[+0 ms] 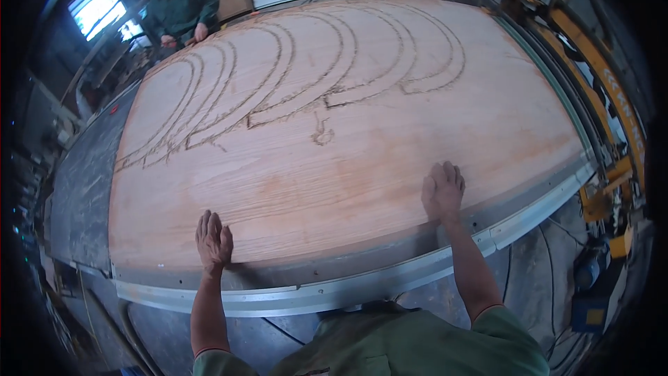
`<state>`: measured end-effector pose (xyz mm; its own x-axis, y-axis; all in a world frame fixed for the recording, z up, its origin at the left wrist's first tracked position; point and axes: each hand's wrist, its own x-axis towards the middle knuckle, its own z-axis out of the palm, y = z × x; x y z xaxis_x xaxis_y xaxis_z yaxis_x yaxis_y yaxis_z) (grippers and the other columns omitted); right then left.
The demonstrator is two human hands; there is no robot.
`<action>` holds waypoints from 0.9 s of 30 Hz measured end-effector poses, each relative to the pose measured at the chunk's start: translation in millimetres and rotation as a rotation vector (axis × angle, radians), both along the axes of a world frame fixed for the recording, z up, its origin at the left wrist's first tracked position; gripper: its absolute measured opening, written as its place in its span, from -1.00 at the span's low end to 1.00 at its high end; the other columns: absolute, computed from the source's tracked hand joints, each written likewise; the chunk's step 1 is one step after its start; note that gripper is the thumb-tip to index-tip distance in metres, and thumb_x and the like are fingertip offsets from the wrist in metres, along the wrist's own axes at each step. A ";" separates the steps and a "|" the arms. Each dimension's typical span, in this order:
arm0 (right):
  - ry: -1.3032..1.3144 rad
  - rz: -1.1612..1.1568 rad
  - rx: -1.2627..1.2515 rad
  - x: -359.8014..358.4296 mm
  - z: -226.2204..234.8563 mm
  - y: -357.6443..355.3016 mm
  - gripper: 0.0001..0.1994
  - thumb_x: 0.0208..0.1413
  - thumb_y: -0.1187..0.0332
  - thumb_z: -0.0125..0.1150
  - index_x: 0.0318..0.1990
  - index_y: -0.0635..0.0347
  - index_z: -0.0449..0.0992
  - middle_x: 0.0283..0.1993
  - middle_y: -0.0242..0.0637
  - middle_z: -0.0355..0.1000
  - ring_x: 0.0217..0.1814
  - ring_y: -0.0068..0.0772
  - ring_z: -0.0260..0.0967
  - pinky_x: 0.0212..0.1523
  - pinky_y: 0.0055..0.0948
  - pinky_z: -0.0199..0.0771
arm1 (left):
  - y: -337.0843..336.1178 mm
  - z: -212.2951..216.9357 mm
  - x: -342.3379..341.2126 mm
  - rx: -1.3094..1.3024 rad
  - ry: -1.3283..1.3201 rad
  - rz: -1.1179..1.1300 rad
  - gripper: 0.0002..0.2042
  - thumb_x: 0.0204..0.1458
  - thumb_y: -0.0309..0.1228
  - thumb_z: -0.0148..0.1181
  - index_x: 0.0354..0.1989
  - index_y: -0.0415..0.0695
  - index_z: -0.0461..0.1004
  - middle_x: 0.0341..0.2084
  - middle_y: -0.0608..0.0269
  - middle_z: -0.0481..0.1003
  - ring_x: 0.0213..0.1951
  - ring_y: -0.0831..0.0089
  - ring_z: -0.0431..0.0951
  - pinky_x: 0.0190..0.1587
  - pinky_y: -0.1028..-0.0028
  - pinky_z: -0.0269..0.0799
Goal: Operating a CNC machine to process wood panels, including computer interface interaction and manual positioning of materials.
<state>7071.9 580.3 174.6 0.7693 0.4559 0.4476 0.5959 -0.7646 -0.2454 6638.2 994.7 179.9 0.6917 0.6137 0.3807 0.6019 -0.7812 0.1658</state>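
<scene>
A large plywood sheet [376, 174] lies flat on a machine bed, with curved, crescent-like grooves cut into its far half and sawdust along the cuts. My left hand [213, 239] rests flat on the sheet near its front edge, fingers stretched forward. Further right, my right hand [443, 191] also presses palm down on the wood, its fingers extended. Neither hand holds anything. A small patch of sawdust [322, 136] marks the wood just past the middle.
Along the front runs the bed's metal edge rail [306, 299]. A yellow machine gantry [591, 63] stands at the right. At the far left corner a co-worker [182, 10] has both hands at the sheet's edge. A dark table surface [87, 181] adjoins the left side. Cables [546, 264] hang below right.
</scene>
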 end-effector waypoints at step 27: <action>0.004 0.009 0.051 2.6 7.1 -10.1 -0.57 0.07 0.19 0.20 0.07 0.12 0.35 0.15 -0.13 0.17 0.30 0.09 0.06 0.25 0.12 0.08 | 2.2 -9.0 -1.4 0.034 0.075 -0.002 -0.50 0.21 -0.11 -0.09 0.16 -0.27 0.35 0.20 -0.18 0.31 0.28 -0.12 0.22 0.31 0.05 0.07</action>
<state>7074.5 570.2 181.7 0.7674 0.4392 0.4671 0.6013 -0.7458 -0.2866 6636.9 996.9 170.9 0.7206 0.5997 0.3479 0.6098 -0.7870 0.0935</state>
